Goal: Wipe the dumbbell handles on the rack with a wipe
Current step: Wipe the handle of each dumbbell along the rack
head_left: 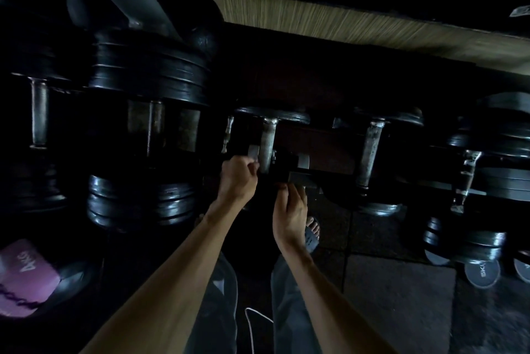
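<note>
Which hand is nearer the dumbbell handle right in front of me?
Left. The left hand is at the lower end of the dumbbell handle; the right hand sits lower and rightward, apart from it.

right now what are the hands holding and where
The left hand is curled against the near end of a dumbbell handle; no wipe can be made out in the dim light. The right hand holds nothing visible.

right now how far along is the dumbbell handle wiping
Nothing shows as finished; the dim light hides which handles are clean. In hand: the left hand is curled at the near end of the centre handle, wipe not discernible; the right hand hovers just below. Left: the right-hand handle and far-left handle look untouched.
</note>
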Tool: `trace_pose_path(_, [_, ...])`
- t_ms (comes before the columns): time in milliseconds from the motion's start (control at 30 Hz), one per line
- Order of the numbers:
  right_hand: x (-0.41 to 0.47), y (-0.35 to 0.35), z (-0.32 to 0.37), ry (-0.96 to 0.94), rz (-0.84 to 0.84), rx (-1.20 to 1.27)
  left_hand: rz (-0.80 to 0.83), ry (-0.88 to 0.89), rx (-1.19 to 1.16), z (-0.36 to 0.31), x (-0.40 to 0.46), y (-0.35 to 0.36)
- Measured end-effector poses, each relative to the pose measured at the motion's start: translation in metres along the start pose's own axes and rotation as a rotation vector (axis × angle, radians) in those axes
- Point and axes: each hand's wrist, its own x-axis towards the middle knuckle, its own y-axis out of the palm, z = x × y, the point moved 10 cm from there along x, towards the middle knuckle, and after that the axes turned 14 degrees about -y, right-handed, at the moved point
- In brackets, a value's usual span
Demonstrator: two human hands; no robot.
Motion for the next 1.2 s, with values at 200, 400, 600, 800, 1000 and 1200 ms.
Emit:
trace_pose_path(200, [0.005,0.002,-0.005,0.022,0.192,-0.019,-0.246,0.085,-0.264,-0.041,-0.006,-0.029])
trace_pose_path(400, [0.007,0.003,-0.008,-0.005,0.258,-0.017,-0.204,0.090,-0.190,-0.017,-0.037,-0.013])
trace_pose_path(600, [0.010,0.007,-0.011,-0.026,0.319,-0.069,-0.415,0.167,-0.251,-0.067,-0.015,-0.032])
trace_pose_path(800, [0.009,0.004,-0.012,-0.013,0.286,-0.049,-0.323,0.206,-0.150,-0.040,-0.041,-0.018])
trace_pose_path(1000, [0.005,0.002,-0.008,0.015,0.217,0.001,-0.295,0.251,-0.035,-0.049,-0.024,-0.022])
trace_pose_path(1200, [0.003,-0.008,0.001,0.038,0.164,0.032,-0.156,0.205,0.043,-0.025,-0.034,-0.007])
